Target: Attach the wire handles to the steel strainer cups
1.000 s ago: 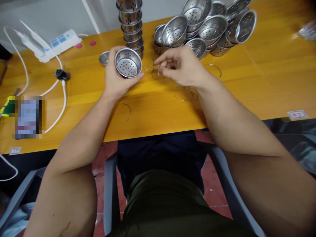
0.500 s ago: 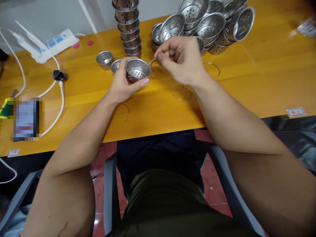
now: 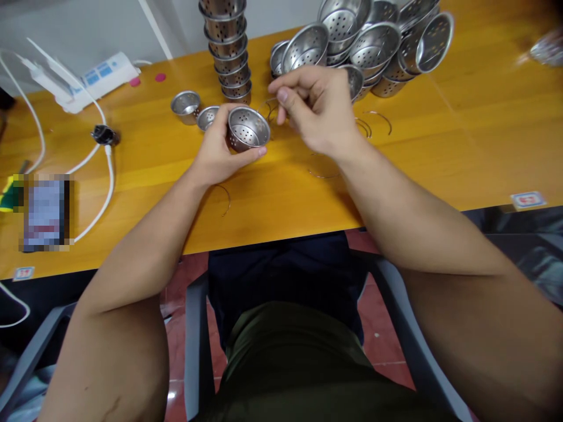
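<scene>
My left hand [image 3: 220, 143] is wrapped round a small perforated metal cup [image 3: 248, 129], tilted so that its open mouth faces me. Just right of the cup's rim, my right hand [image 3: 314, 105] has thumb and fingers closed together around a thin curved wire [image 3: 269, 105]. Part of that wire is hidden by the fingers, and whether it touches the cup I cannot tell. Behind my left hand lie a small perforated cup [image 3: 206, 119] and another small cup [image 3: 185, 106]. More curved wires [image 3: 380, 120] lie on the table near my right wrist.
A tall stack of perforated cups [image 3: 233, 61] stands at the back, with a heap of larger cups [image 3: 373, 47] to its right. At left are a white power strip [image 3: 101, 79], cables, and a blurred phone [image 3: 46, 214]. One loose wire [image 3: 229, 199] lies near the table's front edge.
My right hand has shifted slightly left, and its fingers have changed position around the wire. The cup in my left hand has turned a little and moved slightly right.
</scene>
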`<action>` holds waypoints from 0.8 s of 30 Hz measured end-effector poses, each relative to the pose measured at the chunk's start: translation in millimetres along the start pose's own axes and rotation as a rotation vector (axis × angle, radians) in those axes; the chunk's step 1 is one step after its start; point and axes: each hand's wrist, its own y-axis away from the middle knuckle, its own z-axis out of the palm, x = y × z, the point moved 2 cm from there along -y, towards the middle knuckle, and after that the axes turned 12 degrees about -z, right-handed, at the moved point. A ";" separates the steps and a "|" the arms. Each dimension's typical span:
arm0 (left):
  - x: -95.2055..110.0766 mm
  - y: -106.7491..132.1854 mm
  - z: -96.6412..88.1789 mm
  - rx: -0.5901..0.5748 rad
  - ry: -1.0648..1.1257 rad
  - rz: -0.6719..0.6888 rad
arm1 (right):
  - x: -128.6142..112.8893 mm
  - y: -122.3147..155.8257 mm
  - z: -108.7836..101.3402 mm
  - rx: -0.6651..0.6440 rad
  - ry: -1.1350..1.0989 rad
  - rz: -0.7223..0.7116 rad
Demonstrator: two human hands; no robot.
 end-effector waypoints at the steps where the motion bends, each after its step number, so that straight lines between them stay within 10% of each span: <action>1: 2.4 1.0 0.4 -0.004 0.005 0.004 | -1.8 1.6 4.7 -0.008 -0.003 -0.013; 24: 23.3 5.5 4.6 -0.038 -0.029 -0.005 | -9.9 5.1 17.4 0.020 -0.060 -0.052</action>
